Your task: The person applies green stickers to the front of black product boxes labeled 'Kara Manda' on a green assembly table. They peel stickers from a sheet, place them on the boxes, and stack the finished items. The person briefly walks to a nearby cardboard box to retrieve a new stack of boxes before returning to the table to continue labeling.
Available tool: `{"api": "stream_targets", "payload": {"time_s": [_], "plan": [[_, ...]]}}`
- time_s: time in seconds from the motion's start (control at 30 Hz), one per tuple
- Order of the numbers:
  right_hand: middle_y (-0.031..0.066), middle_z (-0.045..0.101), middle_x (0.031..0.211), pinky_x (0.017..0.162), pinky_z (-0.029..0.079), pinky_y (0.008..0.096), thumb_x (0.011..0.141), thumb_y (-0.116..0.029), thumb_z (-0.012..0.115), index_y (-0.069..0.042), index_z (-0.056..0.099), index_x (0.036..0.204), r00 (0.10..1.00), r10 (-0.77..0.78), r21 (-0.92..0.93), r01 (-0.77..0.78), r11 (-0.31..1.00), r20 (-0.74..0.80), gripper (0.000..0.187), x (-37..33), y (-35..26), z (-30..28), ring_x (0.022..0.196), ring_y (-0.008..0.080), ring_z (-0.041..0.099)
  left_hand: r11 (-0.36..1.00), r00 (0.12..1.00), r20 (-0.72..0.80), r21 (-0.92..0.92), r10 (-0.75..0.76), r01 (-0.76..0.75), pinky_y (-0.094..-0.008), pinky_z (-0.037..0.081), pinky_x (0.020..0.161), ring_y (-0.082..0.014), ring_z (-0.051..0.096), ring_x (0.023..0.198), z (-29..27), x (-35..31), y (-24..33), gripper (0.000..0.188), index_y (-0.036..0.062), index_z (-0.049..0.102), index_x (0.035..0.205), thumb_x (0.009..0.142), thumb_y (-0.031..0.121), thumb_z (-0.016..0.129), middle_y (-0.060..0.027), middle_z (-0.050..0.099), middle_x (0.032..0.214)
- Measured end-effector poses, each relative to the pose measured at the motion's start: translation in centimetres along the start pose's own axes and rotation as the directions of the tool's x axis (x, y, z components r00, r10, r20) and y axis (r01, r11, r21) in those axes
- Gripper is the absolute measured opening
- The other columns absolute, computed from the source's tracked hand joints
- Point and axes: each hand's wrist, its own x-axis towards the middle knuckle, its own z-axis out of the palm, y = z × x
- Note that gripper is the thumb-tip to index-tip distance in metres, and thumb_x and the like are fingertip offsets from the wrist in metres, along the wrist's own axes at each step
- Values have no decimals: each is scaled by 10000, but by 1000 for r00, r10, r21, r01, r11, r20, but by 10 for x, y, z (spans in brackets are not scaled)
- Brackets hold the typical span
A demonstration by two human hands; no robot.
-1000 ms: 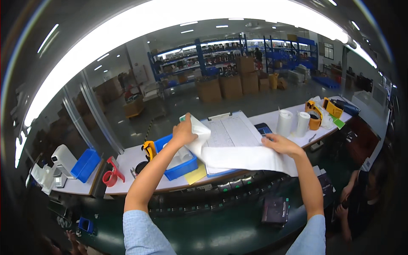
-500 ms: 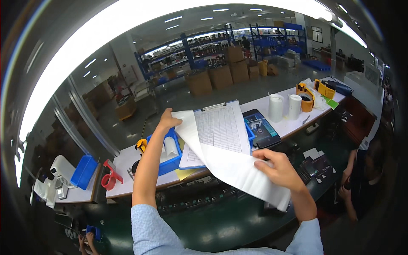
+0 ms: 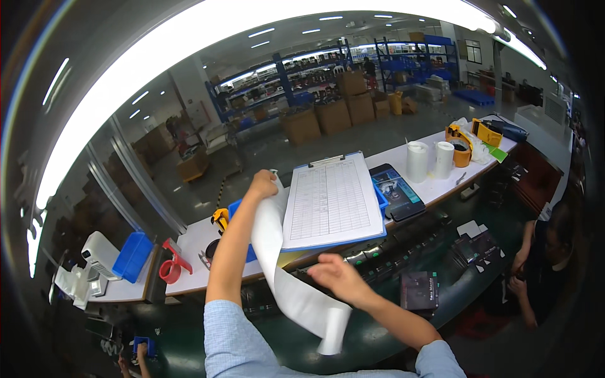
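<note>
A long white paper strip (image 3: 268, 236) hangs from my left hand (image 3: 263, 184), whose fingers are closed on its upper end beside the clipboard. Its lower part bends right and curls at the end, over the green conveyor. My right hand (image 3: 339, 278) is open below the clipboard's front edge, fingers pointing left, apart from the strip. On the clipboard (image 3: 333, 198) lies a printed table sheet under a metal clip; it rests over a blue bin (image 3: 382, 200), mostly hidden beneath. A tablet (image 3: 398, 193) with a lit screen sits just right of it.
Two white rolls (image 3: 417, 162) and an orange tape dispenser (image 3: 459, 146) stand at the bench's right. A red tape dispenser (image 3: 172, 266) is at the left, beyond it a blue bin (image 3: 133, 257). Dark boxes (image 3: 419, 292) lie on the green conveyor (image 3: 378, 327). Another person (image 3: 547, 264) sits at right.
My right hand has let go of the strip and moved left and down. The strip has swung left off the clipboard, uncovering the sheet, and its free end now curls downward.
</note>
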Motion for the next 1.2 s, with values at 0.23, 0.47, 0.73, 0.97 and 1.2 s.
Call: {"api": "stream_targets", "payload": {"time_s": [0.23,0.47,0.73,0.97,1.2], "plan": [[138,654,872,605,471,234,939,-226,457,57,564,971,986,10,228,29,973,-168,304,6,-45,-41,692,152,632,960,988,0,-235,-156,152,-311,518,753,-280,655,799,21,16,20,394,-23,676,844,498,131,784,-191,663,852],[136,642,783,566,444,233,947,-267,430,48,535,941,986,14,229,25,973,-168,332,-3,-47,-55,619,144,604,974,981,5,-117,-194,193,-382,478,840,-356,617,931,45,17,39,384,-56,663,884,735,291,599,-264,625,972],[101,633,805,583,439,210,959,-284,435,36,517,1118,999,47,66,-48,997,6,367,-20,-41,-52,636,111,587,965,976,30,-143,-217,219,-422,473,825,-387,609,951,33,40,-4,448,-124,621,896,784,292,495,-316,598,982],[60,638,833,592,446,205,936,-266,503,-19,577,1094,993,107,-64,-103,993,53,302,-61,-20,-83,674,91,586,975,999,32,221,26,-32,-379,508,742,-352,641,837,4,14,31,391,-94,646,802,660,269,623,-247,647,847],[267,417,1292,956,390,347,766,-410,708,87,186,1373,983,181,-111,-176,978,36,942,-50,42,-50,1224,310,420,997,993,-109,57,-47,54,-368,425,916,-369,515,1058,27,-20,37,585,-18,526,1130,602,178,681,-259,502,1133]]}}
